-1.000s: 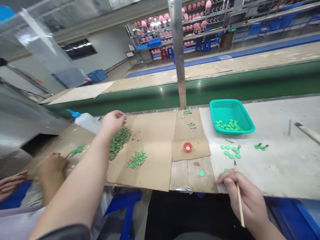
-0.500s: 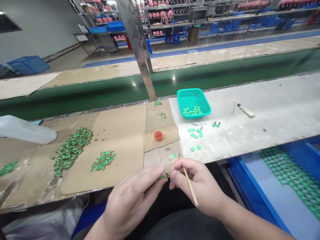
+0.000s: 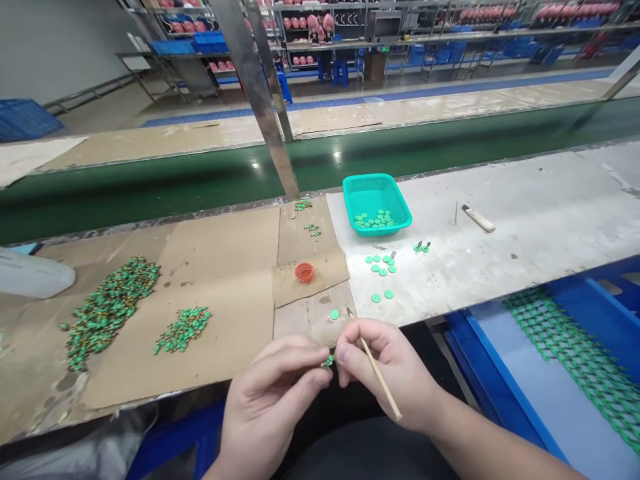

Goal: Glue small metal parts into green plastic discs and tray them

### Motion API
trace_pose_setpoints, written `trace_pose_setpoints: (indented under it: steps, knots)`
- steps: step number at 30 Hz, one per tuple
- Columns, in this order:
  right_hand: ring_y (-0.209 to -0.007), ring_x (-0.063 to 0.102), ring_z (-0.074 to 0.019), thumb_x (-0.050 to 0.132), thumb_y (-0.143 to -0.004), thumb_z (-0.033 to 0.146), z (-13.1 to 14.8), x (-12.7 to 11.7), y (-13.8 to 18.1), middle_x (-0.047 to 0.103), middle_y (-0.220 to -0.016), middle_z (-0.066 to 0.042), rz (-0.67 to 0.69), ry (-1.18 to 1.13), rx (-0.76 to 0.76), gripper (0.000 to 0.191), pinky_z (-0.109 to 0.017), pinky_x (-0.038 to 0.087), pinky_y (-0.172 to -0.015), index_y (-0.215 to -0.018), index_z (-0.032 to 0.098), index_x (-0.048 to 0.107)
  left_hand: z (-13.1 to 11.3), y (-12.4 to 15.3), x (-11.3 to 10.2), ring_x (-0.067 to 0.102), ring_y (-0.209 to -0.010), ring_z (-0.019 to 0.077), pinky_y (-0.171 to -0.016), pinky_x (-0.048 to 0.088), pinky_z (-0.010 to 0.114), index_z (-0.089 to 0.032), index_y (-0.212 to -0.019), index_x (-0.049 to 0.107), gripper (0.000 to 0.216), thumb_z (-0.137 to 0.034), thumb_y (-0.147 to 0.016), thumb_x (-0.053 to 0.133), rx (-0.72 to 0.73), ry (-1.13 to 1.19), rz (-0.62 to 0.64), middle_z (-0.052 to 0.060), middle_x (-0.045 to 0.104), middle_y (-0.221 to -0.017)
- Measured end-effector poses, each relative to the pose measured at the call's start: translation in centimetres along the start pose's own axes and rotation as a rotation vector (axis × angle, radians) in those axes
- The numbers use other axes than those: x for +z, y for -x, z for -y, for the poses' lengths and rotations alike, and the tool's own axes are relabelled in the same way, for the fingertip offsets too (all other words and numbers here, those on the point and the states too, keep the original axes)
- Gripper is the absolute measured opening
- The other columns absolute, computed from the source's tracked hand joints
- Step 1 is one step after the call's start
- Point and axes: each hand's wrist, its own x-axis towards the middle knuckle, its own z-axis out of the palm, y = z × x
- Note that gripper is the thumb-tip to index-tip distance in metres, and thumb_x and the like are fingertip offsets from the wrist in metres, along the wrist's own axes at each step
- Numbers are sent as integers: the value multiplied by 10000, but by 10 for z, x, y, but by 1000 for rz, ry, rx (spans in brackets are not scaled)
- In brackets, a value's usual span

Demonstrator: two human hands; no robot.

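My left hand (image 3: 283, 393) pinches a small green piece (image 3: 327, 361) between thumb and fingertips, over the table's front edge. Close beside it, my right hand (image 3: 383, 363) is closed around a thin wooden stick (image 3: 381, 380) that slants back across the palm; the fingertips meet near the green piece and partly hide it. Just beyond the hands lies a single green disc (image 3: 335, 314). Farther up, a small red cup (image 3: 304, 272) stands on cardboard. Green discs (image 3: 383, 272) are scattered on the white surface to the right.
A turquoise basket (image 3: 407, 220) holds more discs. Piles of small green-and-gold pieces (image 3: 113, 310) lie left on cardboard, near a white plastic bottle (image 3: 37, 273). A brush (image 3: 479, 219) lies at right. A blue crate (image 3: 493, 360) with rows of green pieces stands below right.
My left hand's fingers have tilted and drawn apart slightly, so the green piece shows more. My right hand keeps the stick at nearly the same place. The view has shifted a little right.
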Motion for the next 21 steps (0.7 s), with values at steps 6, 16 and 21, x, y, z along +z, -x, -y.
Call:
trace_pose_setpoints:
  steps: [6,16,21]
  knots:
    - [-1057,856,-239,728,-1073,269,-5,-23,-1,901,-1138,-76,-76,426,-167,242,-411,689,-971,-1304,251,797,16,-6,-5,790,-651,146,-643,698,191,-305,-947,955,169,-469,-990,954,-88,-65,-165,30,798,-813]
    - [-613,709,-102,462,-1245,216,0,-54,-33,840,-1089,-4,-171,491,-462,270,-286,639,-620,-1454,331,589,52,-42,-12,774,-646,150,-635,713,239,-294,-954,962,351,-642,-950,921,-301,-197,-60,77,867,-981]
    - [-741,777,-107,512,-1257,251,-1,-52,-41,881,-1240,-41,-135,361,-382,154,-298,668,-745,-1390,329,506,59,-45,-12,849,-871,197,-862,739,282,-365,-1035,963,221,-534,-1042,820,-168,-441,46,38,907,-1053]
